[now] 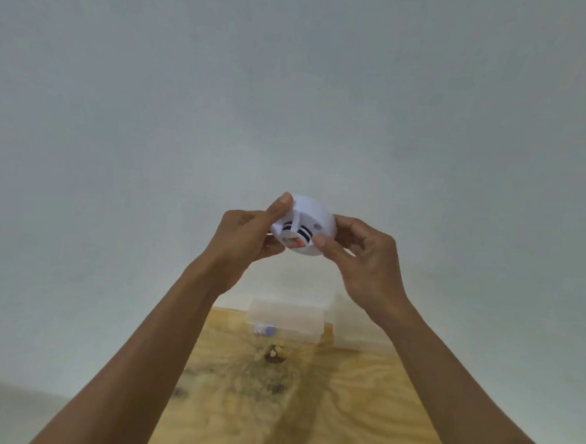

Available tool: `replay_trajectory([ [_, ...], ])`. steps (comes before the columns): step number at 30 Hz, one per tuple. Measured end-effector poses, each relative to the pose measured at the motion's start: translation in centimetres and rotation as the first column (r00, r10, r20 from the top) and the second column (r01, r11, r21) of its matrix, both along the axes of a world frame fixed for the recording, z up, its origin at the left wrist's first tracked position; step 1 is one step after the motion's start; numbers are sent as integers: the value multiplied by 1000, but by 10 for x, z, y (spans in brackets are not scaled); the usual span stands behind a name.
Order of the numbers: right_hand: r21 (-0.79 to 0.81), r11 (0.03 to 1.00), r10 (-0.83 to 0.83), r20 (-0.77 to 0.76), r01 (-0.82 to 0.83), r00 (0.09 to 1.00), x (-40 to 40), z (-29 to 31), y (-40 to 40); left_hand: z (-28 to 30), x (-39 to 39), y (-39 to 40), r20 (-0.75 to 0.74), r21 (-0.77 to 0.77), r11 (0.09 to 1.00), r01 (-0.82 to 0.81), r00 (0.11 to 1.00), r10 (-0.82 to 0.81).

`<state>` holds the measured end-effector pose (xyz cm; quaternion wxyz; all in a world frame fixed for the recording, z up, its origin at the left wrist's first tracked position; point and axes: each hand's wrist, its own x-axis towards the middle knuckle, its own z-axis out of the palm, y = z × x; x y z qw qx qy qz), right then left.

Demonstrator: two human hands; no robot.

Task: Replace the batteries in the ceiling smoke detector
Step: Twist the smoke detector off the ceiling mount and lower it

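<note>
A round white smoke detector (pixel 310 219) is held up in the air in front of a pale wall, tilted, with dark vent slots and an orange-red label on its near face. My left hand (pixel 246 234) grips its left edge, thumb pressed on the top rim. On the right edge sits my right hand (pixel 361 257), its thumb against the detector's lower side. Both arms reach up from the bottom of the view.
A plywood board (pixel 325 405) lies below my arms. At its far end stands a clear plastic box (pixel 285 319) with small items inside, and a second translucent box (pixel 350 328) to its right. A dark knot or small object (pixel 274 354) marks the wood.
</note>
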<state>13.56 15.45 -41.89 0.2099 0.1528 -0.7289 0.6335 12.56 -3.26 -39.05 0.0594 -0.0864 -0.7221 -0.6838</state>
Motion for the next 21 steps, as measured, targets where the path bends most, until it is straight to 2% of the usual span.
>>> replay_trajectory([
  [5, 205, 976, -38, -182, 76, 983, 13, -48, 0, -45, 6, -7, -14, -147, 988, 43, 999, -46],
  [8, 231, 970, -28, -198, 74, 980, 26, -61, -1, -66, 19, -7, -50, -116, 992, 43, 998, -49],
  [10, 197, 980, 18, -129, 8, 991, 37, -60, -1, -76, 30, -8, -83, -41, 999, 31, 996, -34],
  [12, 209, 975, 74, 11, -74, 997, 48, -56, 1, -84, 43, -9, -98, 23, 1000, 5, 995, -3],
  [15, 180, 957, 184, 224, -226, 957, 61, -54, 4, -96, 58, -13, -114, 58, 998, -33, 993, 40],
  [18, 100, 956, 238, 292, -277, 926, 77, -60, 8, -106, 74, -14, -135, 35, 999, 19, 991, -14],
  [21, 101, 966, 202, 283, -238, 938, 92, -73, 14, -118, 89, -14, -107, -9, 994, 106, 989, -106],
])
